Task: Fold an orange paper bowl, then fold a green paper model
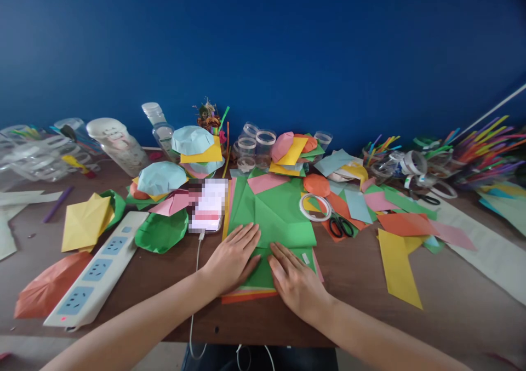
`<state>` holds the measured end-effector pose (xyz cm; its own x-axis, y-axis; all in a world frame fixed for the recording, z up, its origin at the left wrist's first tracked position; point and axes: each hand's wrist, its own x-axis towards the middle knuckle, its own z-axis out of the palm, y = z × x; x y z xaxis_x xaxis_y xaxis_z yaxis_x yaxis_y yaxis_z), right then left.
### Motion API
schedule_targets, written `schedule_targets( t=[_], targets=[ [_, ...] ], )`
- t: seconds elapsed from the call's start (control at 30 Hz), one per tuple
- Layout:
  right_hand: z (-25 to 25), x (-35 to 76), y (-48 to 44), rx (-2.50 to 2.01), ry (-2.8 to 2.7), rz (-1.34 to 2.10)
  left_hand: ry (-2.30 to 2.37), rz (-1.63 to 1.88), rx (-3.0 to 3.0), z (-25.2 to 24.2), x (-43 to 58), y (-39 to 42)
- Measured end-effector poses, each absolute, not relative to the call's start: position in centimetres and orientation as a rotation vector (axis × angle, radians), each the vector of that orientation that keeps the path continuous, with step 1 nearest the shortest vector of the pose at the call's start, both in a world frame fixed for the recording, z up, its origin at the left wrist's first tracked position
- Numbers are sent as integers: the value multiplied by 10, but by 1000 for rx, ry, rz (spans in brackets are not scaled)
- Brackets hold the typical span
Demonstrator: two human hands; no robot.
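Green paper (283, 226) with a folded edge lies on a stack of coloured sheets in front of me. Both hands press flat on it near the fold. My left hand (233, 255) rests on the left side, fingers stretched out and pointing up and to the right. My right hand (296, 279) lies on the right side, its fingers extended up and to the left. Neither hand grips anything. A pink paper piece (268, 182) sits at the far end of the green paper. Orange and pink sheet edges show at the bottom of the stack.
Left of the stack are a phone (209, 206) with a white cable and a power strip (98, 269). To the right lie a tape roll (304, 206), black-handled scissors (341, 227) and paper scraps (396, 267). Folded paper shapes (162, 178), plastic cups (265, 150) and a bottle (158, 124) line the back.
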<state>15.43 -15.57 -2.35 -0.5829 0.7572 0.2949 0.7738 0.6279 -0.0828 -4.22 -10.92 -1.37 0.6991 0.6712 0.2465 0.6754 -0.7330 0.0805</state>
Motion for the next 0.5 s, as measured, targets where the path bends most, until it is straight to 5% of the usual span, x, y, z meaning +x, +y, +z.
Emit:
schedule_targets(
  t=[0.5],
  targets=[
    [-25,155,-155,-1187,-2551,-102,-891,-482,-2811,-17,-41,-115]
  ],
)
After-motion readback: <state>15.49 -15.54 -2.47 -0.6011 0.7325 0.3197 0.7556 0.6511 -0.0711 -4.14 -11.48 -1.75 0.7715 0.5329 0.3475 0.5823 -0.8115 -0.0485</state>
